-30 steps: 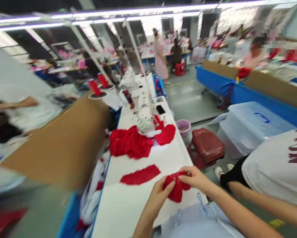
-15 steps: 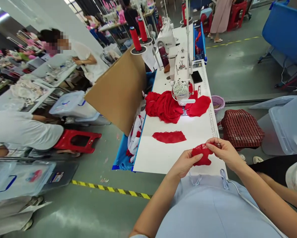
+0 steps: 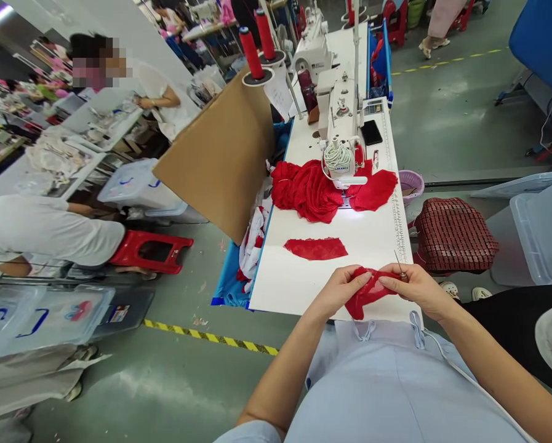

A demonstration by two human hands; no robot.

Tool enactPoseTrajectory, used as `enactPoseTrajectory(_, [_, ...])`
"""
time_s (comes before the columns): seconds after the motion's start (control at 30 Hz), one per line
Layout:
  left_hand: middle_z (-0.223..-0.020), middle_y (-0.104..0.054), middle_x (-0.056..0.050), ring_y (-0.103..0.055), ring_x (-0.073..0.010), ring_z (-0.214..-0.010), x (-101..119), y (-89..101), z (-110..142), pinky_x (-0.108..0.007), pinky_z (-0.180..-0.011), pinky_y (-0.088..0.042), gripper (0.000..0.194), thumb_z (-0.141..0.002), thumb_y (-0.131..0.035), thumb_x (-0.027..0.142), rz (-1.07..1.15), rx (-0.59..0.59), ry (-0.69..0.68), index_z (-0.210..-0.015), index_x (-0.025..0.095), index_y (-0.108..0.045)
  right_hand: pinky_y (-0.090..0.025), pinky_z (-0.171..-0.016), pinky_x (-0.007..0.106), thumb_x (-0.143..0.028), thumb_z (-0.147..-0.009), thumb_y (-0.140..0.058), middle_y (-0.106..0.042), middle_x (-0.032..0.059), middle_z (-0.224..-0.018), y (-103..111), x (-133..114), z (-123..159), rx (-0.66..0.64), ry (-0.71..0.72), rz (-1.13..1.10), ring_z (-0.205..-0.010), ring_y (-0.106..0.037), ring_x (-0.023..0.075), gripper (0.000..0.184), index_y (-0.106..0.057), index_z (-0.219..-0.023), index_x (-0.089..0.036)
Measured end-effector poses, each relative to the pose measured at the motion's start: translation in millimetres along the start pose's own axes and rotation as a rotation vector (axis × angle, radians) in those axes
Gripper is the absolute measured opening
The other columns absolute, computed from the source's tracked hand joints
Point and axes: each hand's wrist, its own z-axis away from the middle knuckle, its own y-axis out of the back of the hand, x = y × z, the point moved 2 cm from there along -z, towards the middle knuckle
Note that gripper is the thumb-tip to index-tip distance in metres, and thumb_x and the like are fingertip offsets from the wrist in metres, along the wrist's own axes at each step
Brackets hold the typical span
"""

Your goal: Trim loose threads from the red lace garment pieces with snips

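Between my two hands, over the near edge of the white sewing table (image 3: 276,283), a small piece of red lace fabric (image 3: 367,292) is pinched and crumpled. My left hand (image 3: 343,288) grips its left side with thumb and fingers. On the right, my right hand (image 3: 412,286) pinches the other side. A thin pointed metal tool (image 3: 398,261) sticks up from the right fingers; its lower end is hidden. Beyond my hands a flat curved red fabric piece (image 3: 316,248) lies on the table. A red fabric heap (image 3: 306,191) and another red piece (image 3: 375,191) lie by the sewing machine (image 3: 343,138).
A cardboard sheet (image 3: 220,160) leans at the table's left over a blue bin (image 3: 232,277). To the right stand a woven-topped stool (image 3: 455,234), a purple basket (image 3: 412,183) and a clear plastic bin (image 3: 534,234). A phone (image 3: 372,132) lies beside the machine. Co-workers sit or stand nearby.
The red lace piece has been turned and bunched between my hands, its loose end now hanging toward the lower left. The pointed tool shows more clearly. The view has shifted slightly.
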Motion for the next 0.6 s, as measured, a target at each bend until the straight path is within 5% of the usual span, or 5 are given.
enactPoseTrajectory(0.17, [-0.068, -0.059, 0.001, -0.05, -0.0093, -0.064, 3.8, 0.1, -2.7, -0.022, -0.062, -0.04, 0.042, -0.075, -0.07, 0.056, 0.05, -0.001, -0.01, -0.075, 0.014, -0.064, -0.011, -0.044, 0.023, -0.064, -0.06, -0.077, -0.041, -0.0085, -0.049, -4.4, 6.2, 0.4, 0.021, -0.047, -0.126, -0.043, -0.022, 0.0034, 0.051, -0.061, -0.074, -0.018])
enactPoseTrajectory(0.37, [-0.067, -0.061, 0.0, -0.053, -0.0111, -0.062, -8.2, -0.3, 4.0, -0.025, -0.062, -0.042, 0.045, -0.059, -0.084, 0.048, 0.027, -0.251, 0.19, -0.08, 0.011, -0.069, -0.016, -0.043, 0.023, -0.063, -0.065, -0.074, -0.044, -0.0059, -0.049, -6.1, 1.7, 1.0, 0.008, 0.04, -0.037, -0.045, -0.028, 0.0061, 0.047, -0.061, -0.071, -0.018])
enactPoseTrajectory(0.6, [-0.086, -0.071, -0.008, -0.064, -0.0167, -0.076, -27.9, 2.9, 8.6, -0.028, -0.074, -0.049, 0.046, -0.066, -0.082, 0.045, 0.363, -0.158, 0.187, -0.097, 0.012, -0.071, -0.017, -0.042, 0.023, -0.059, -0.06, -0.077, -0.05, -0.0046, -0.06, 5.1, 7.6, -6.2, 0.256, 0.09, -0.013, -0.047, -0.03, 0.0063, 0.048, -0.064, -0.083, -0.019])
